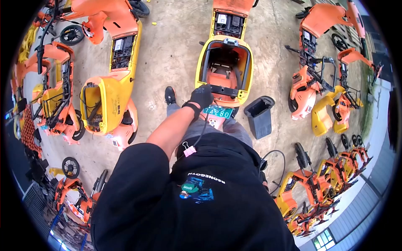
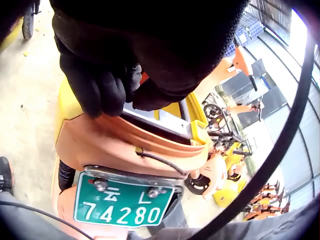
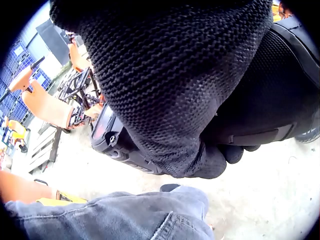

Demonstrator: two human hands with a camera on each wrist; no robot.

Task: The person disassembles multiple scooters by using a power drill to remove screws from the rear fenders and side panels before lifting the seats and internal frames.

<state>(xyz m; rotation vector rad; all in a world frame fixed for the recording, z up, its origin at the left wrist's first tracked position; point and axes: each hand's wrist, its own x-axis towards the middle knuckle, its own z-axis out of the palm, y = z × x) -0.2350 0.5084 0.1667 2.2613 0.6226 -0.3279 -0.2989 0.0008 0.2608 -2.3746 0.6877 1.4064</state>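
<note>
My left hand point(image 1: 202, 96), in a black glove, is at the rear rim of an orange and yellow scooter body point(image 1: 248, 79). Its curled fingers grip the left end of a black crossbar point(image 1: 226, 90) spanning the open seat compartment. In the left wrist view that bar looks pale, and thumb and fingers close over its end. Below hangs a green number plate point(image 2: 125, 200). My right hand point(image 3: 170, 110), in a black knit glove, is low at my side, hidden by my body in the head view. Its fingertips show under a black mesh-textured item point(image 3: 265, 95); I cannot tell whether they hold it.
A dark open bin point(image 1: 260, 119) stands on the concrete right of the scooter. Stripped scooters line both sides, one yellow shell point(image 1: 119, 100) close at left. A black cable point(image 1: 278, 151) loops by my right hip. A pink clip point(image 1: 189, 151) holds a wire on my shirt.
</note>
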